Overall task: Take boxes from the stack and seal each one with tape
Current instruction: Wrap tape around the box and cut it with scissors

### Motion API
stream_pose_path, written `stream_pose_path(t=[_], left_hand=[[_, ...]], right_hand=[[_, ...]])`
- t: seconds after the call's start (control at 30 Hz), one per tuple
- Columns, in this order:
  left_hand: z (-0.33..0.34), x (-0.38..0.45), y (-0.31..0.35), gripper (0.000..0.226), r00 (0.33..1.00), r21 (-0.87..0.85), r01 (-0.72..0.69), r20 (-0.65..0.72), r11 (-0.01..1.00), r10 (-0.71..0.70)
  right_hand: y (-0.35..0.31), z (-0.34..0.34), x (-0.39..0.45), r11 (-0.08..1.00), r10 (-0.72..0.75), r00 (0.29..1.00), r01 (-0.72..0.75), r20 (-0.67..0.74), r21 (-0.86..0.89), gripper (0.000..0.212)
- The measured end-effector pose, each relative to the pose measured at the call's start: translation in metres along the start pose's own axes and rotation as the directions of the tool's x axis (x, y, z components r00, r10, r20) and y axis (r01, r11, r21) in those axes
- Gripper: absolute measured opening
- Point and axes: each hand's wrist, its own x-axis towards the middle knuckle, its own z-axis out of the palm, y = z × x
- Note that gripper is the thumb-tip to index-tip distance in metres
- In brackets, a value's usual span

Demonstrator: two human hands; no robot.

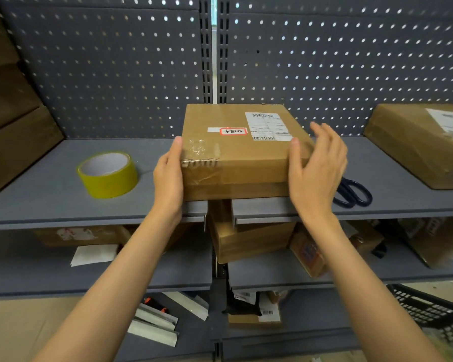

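Head view: cardboard box [236, 150] at the middle of the grey shelf [50, 194], front edge just past the shelf lip, top face up with a white shipping label [268, 126] at its right and a red-bordered sticker [233, 131] at centre. Crinkled clear tape over the near left corner. Left hand [169, 176] flat against the box's left side, fingers straight, thumb tip on the top edge, nothing gripped. Right hand [315, 165] at the box's right near corner, thumb on the top edge, fingers spread and loose, blurred; contact with the side wall cannot be told, nothing held. 1 roll of yellow tape [107, 175] lying flat on the same shelf, left of the box and apart from it. Black-handled scissors [352, 193] on the shelf behind the right wrist, partly hidden. Another cardboard box [419, 145] at far right. Grey pegboard [115, 69] behind. More boxes [249, 236] on the lower shelf.
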Motion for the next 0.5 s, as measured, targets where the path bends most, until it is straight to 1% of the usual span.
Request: stream_pose_path(t=[0.07, 0.1, 0.13, 0.2, 0.23, 0.27, 0.3, 0.33, 0.37, 0.5], left_hand=[[0.009, 0.0, -0.001, 0.039, 0.999, -0.015, 0.019, -0.029, 1.0, -0.019], [0.013, 0.0, -0.002, 0.038, 0.999, -0.012, 0.014, -0.047, 1.0, -0.015], [0.015, -0.001, -0.003, 0.038, 0.998, -0.001, 0.005, -0.064, 1.0, -0.005], [0.016, 0.0, -0.006, 0.033, 0.995, 0.038, -0.035, -0.095, 0.999, 0.039], [0.015, 0.002, -0.008, 0.032, 0.993, 0.053, -0.055, -0.099, 0.997, 0.06], [0.014, 0.003, -0.01, 0.031, 0.993, 0.056, -0.06, -0.101, 0.997, 0.065], [0.013, 0.004, -0.011, 0.031, 0.993, 0.056, -0.053, -0.101, 0.997, 0.059], [0.013, 0.005, -0.012, 0.031, 0.994, 0.056, -0.041, -0.102, 0.998, 0.046], [0.012, 0.007, -0.013, 0.03, 0.994, 0.058, -0.031, -0.103, 0.998, 0.037], [0.015, 0.009, -0.012, 0.029, 0.987, 0.018, -0.057, -0.151, 0.998, 0.059]], right_hand=[[0.008, -0.006, 0.004, 0.972, 0.181, 0.98, -0.192, 0.083, 0.137, 0.048], [0.01, -0.009, 0.005, 0.932, 0.264, 0.954, -0.29, 0.139, 0.219, 0.05], [0.012, -0.011, 0.006, 0.88, 0.335, 0.922, -0.38, 0.194, 0.284, 0.053], [0.014, -0.014, 0.005, 0.767, 0.448, 0.84, -0.537, 0.307, 0.352, 0.056], [0.015, -0.014, 0.004, 0.695, 0.486, 0.791, -0.608, 0.372, 0.385, 0.055], [0.014, -0.014, 0.003, 0.612, 0.507, 0.743, -0.667, 0.437, 0.425, 0.047], [0.014, -0.013, 0.003, 0.533, 0.513, 0.705, -0.708, 0.49, 0.462, 0.037], [0.014, -0.012, 0.003, 0.476, 0.509, 0.685, -0.729, 0.521, 0.493, 0.029], [0.014, -0.012, 0.003, 0.442, 0.503, 0.677, -0.736, 0.537, 0.513, 0.025], [0.012, -0.018, 0.005, 0.391, 0.492, 0.66, -0.75, 0.567, 0.533, 0.027]])
